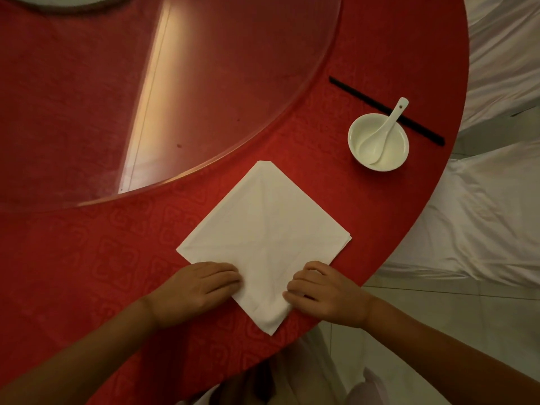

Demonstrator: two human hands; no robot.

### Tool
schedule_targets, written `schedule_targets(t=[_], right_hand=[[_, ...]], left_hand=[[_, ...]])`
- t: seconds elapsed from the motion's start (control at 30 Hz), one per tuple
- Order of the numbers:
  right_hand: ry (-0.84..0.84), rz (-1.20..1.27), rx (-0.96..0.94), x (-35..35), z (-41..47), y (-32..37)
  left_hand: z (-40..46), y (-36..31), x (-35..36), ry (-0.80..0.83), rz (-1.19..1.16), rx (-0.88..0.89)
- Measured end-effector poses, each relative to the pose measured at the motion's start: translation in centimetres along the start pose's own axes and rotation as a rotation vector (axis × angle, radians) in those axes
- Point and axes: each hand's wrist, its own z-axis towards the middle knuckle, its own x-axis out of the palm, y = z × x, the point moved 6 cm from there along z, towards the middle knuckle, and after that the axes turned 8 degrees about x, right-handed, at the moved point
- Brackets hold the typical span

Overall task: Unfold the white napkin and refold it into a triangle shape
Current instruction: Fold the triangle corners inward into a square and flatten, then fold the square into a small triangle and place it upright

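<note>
The white napkin (pixel 264 238) is laid folded as a diamond on the red tablecloth (pixel 122 258), near corner towards the person. That corner is flanked by both hands: curled fingers of the left hand (pixel 201 283) and right hand (pixel 323 290) are pressed on its edges, equally near.

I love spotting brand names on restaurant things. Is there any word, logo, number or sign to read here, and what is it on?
None: no readable text in this view.
white napkin: plain, only fold creases.
bowl and spoon: plain white, no mark visible.
chopsticks: plain black.
tablecloth: a woven square pattern, not lettering.
</note>
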Motion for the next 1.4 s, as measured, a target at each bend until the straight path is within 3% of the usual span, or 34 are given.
schedule_targets(t=[0.2, 0.6, 0.67, 0.87, 1.0, 1.13, 1.4], right_hand=[[0.026, -0.011, -0.019, -0.8, 0.7, -1.2], [0.086, -0.008, 0.121, -0.9, 0.2, -3.1], [0.078, 0.032, 0.206, -1.1, 0.7, -3.5], [0.118, 0.435, 0.771, -1.8, 2.3, -6.8], [0.105, 0.566, 0.989, -2.5, 3.7, -9.7], [0.029, 0.577, 1.097, -3.2, 5.2, -11.8], [-0.062, 0.475, 1.147, -2.9, 6.8, -14.7]], left_hand=[[0.0, 0.3, -0.3, 0.017, -0.025, 0.042], [0.1, 1.4, -0.3, 0.020, -0.064, -0.067], [0.3, 2.1, -0.5, -0.010, -0.145, -0.173], [-0.1, 5.1, -0.4, -0.181, -0.393, -0.712], [0.2, 7.2, -1.6, -0.346, -0.356, -0.970], [1.1, 8.9, -2.6, -0.443, -0.326, -1.076], [3.2, 11.2, -2.7, -0.357, -0.097, -1.017]])
